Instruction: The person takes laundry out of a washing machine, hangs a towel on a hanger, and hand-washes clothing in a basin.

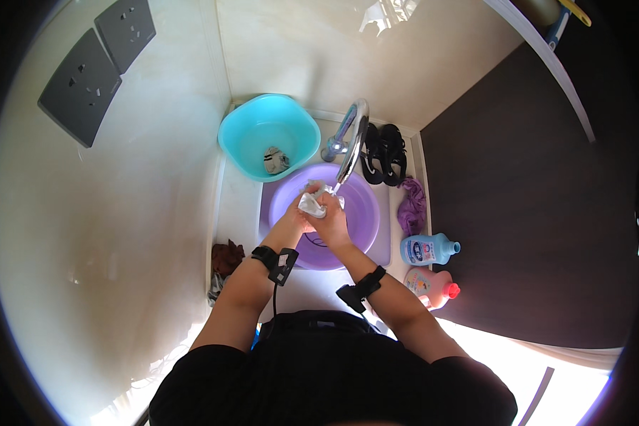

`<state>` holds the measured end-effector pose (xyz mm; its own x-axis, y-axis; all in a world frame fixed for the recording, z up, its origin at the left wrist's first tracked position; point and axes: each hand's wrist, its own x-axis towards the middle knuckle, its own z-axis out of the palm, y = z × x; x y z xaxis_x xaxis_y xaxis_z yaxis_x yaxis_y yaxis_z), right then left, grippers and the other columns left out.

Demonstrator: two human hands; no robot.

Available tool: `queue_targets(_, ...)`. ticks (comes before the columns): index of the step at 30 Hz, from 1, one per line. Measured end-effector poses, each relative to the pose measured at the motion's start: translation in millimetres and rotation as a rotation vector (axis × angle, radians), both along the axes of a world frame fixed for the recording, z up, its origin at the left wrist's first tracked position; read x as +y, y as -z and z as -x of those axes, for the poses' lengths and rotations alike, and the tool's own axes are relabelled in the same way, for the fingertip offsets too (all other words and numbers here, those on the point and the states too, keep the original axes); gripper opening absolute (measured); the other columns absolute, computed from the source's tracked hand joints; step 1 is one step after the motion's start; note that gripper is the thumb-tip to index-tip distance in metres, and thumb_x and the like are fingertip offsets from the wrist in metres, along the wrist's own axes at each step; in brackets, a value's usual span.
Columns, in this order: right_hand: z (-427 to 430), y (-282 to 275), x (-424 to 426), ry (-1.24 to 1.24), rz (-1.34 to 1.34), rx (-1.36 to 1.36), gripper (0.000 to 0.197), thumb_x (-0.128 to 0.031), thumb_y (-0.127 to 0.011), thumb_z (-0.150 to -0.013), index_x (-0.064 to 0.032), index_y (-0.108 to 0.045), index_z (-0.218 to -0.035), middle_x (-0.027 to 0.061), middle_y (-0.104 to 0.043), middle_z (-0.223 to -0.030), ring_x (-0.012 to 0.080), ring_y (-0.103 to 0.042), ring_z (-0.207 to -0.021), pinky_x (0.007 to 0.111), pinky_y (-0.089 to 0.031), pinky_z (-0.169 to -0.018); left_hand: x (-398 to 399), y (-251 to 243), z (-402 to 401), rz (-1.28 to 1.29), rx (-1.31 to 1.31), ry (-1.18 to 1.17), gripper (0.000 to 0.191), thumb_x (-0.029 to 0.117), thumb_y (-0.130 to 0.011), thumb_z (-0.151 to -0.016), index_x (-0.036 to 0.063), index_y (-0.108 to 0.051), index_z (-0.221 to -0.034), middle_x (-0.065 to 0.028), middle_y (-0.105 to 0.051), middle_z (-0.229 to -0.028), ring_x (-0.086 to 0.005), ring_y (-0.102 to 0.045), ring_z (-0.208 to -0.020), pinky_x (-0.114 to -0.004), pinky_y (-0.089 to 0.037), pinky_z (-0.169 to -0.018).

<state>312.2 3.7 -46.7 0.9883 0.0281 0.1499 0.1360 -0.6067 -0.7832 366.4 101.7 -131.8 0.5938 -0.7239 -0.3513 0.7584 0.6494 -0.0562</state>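
Note:
Both hands hold one wet white cloth [313, 205], bunched up over a purple plastic basin [366, 223] that stands in the sink. My left hand [301, 212] grips it from the left, my right hand [329, 214] from the right. Just above them ends the spout of a chrome faucet [351, 160], with a thin stream of water coming down beside the cloth. Part of a dark, thin looped thing shows in the basin below my wrists; what it is I cannot tell.
A turquoise basin [245, 133] with a grey-white cloth [276, 161] inside stands behind left. Right of the faucet are black shoes [386, 154], a purple cloth [412, 207], a blue bottle [426, 249] and a pink bottle [430, 285]. Brown cloth [227, 257] lies at the left edge.

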Motion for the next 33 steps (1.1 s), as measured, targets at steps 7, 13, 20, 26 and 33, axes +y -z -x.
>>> queue_targets(7,-14,8,-19,0.084,-0.276,0.178,0.04,-0.027,-0.074,-0.076,-0.002,-0.064,-0.106,0.0168,-0.068,-0.084,0.0283,-0.068,-0.076,0.036,-0.052,-0.071,-29,7,9,-0.312,-0.025,-0.309,0.029,0.031,-0.053,-0.094,0.0052,-0.058,-0.105,-0.0086,-0.065,-0.096,-0.0232,-0.065,-0.083,-0.037,-0.055,-0.073)
queue_targets(13,-32,27,-19,0.236,-0.672,0.537,0.035,-0.025,-0.071,-0.083,0.0011,-0.064,-0.105,0.0119,-0.067,-0.089,0.0178,-0.065,-0.074,0.031,-0.051,-0.067,-24,6,6,-1.005,-0.276,-0.489,0.021,0.008,-0.06,-0.087,0.0042,-0.058,-0.108,-0.0046,-0.063,-0.093,-0.0171,-0.063,-0.082,-0.032,-0.052,-0.071)
queue_targets(20,-32,30,-36,0.229,-1.383,0.93,0.034,-0.031,-0.048,-0.095,-0.0069,-0.055,-0.119,0.0136,-0.059,-0.12,0.0303,-0.059,-0.107,0.051,-0.048,-0.091,-11,-30,20,-0.825,-0.595,-0.616,0.034,0.01,-0.066,-0.082,0.005,-0.055,-0.113,-0.0074,-0.062,-0.106,-0.0155,-0.061,-0.092,-0.029,-0.048,-0.079)
queue_targets(26,-40,21,-34,0.148,-1.004,0.758,0.044,-0.017,-0.071,-0.08,-0.016,-0.056,-0.121,0.0077,-0.062,-0.114,0.0328,-0.059,-0.108,0.051,-0.051,-0.086,12,-13,8,-0.911,-0.43,-0.412,0.061,0.018,-0.074,-0.079,0.0079,-0.041,-0.129,-0.0086,-0.056,-0.118,-0.0198,-0.059,-0.103,-0.036,-0.047,-0.086)
queue_targets(33,-22,-34,-39,-0.444,0.291,-0.311,0.033,-0.009,-0.074,-0.068,-0.0163,-0.065,-0.098,0.0086,-0.058,-0.103,0.0333,-0.057,-0.098,0.041,-0.05,-0.084,34,-51,4,-0.378,-0.023,0.047,0.083,0.06,-0.07,-0.075,0.011,-0.035,-0.132,-0.0125,-0.048,-0.128,-0.0358,-0.058,-0.104,-0.062,-0.046,-0.083)
